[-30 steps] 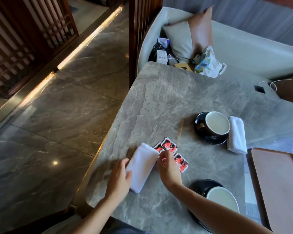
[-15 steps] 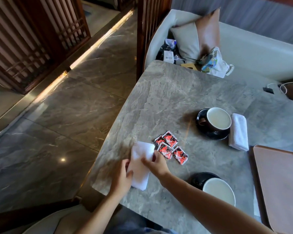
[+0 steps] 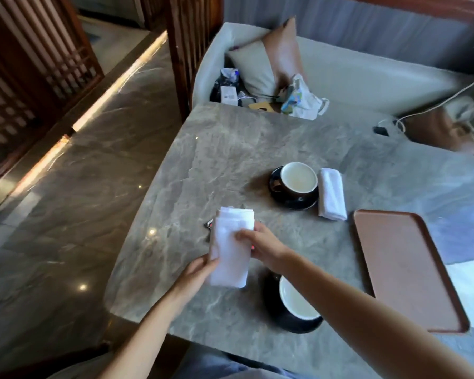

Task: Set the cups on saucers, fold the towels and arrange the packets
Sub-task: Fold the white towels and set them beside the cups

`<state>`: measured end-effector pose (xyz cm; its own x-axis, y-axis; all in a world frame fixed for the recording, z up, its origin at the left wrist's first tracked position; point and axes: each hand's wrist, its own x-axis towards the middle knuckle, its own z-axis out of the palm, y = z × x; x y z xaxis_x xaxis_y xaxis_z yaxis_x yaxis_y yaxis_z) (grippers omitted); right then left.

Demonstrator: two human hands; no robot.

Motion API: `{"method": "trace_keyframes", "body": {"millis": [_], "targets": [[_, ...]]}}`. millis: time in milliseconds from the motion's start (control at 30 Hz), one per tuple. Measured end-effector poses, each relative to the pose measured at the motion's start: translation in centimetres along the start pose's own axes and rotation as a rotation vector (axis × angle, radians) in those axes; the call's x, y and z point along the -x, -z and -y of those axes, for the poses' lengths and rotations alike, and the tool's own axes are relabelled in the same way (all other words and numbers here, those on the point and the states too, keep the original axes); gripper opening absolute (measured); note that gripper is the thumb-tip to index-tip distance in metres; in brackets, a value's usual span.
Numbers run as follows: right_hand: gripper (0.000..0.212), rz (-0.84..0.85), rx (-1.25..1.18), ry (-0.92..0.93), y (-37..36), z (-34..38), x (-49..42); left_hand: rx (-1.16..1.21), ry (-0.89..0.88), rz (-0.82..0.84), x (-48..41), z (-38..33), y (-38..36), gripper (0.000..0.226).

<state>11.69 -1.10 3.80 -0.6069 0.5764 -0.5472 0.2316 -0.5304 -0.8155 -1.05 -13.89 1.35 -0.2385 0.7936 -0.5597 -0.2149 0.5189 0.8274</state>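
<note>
Both my hands hold a folded white towel [image 3: 231, 247] lifted above the grey marble table [image 3: 230, 160]. My left hand [image 3: 197, 269] grips its near left corner and my right hand [image 3: 260, 244] pinches its right side. The red packets are almost all hidden under the towel; only one packet's end [image 3: 209, 224] peeks out at its left edge. A dark cup [image 3: 298, 180] stands on a black saucer [image 3: 293, 202] farther back, with a second folded white towel [image 3: 331, 197] beside it on the right. Another cup [image 3: 296, 299] on a dark saucer sits near me, partly behind my right forearm.
A brown tray [image 3: 405, 269] lies on the table at the right. Behind the table is a pale sofa with a cushion [image 3: 266, 61], bags and small items [image 3: 301, 99]. A cable and plug [image 3: 381, 130] lie at the back right. The table's left edge drops to a marble floor.
The towel has been lifted off the table and moved right, over the packets, now held in both hands. The view has shifted closer and to the right.
</note>
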Motion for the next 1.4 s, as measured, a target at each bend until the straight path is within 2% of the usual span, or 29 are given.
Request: {"method": "trace_keyframes", "body": {"millis": [67,167,333,400,600,733,833,900,1133,1267,1400], "targets": [[0.022,-0.061,0.021,-0.023,2.6,0.8,0.9,0.009,-0.024,0.042,-0.3,-0.7,-2.4,0.013],[0.01,-0.146,0.007,-0.027,6.6,1.4,2.5,-0.015,-0.036,0.128,-0.3,-1.6,-6.5,0.012],[0.029,-0.192,0.062,0.038,13.4,1.6,6.4,-0.03,0.056,0.32,0.9,-2.1,-13.8,0.013],[0.027,-0.202,0.087,0.04,16.1,1.6,8.0,-0.035,0.099,0.382,1.5,-2.2,-16.6,0.011],[0.016,-0.263,0.572,-0.046,22.0,-0.2,11.5,-0.035,0.334,0.518,3.0,-0.3,-22.4,0.002],[0.028,-0.265,0.869,-0.026,23.4,-2.7,11.3,0.002,0.477,0.476,3.1,1.7,-24.6,0.005],[0.036,-0.304,0.946,-0.035,23.3,-4.6,10.8,0.01,0.56,0.38,3.0,3.1,-25.5,0.01],[0.036,-0.335,0.958,-0.043,23.2,-5.7,10.5,-0.008,0.586,0.344,2.8,3.7,-25.6,0.005],[0.025,-0.427,1.023,-0.099,22.5,-7.8,9.5,-0.201,0.532,0.425,2.6,4.9,-23.3,0.012],[0.033,-0.427,1.123,-0.139,22.0,-8.1,9.2,-0.385,0.489,0.52,2.6,5.7,-20.8,0.014],[0.046,-0.459,1.369,-0.023,21.0,-7.7,8.8,-0.656,0.262,0.587,2.4,6.4,-16.5,0.02]]}}
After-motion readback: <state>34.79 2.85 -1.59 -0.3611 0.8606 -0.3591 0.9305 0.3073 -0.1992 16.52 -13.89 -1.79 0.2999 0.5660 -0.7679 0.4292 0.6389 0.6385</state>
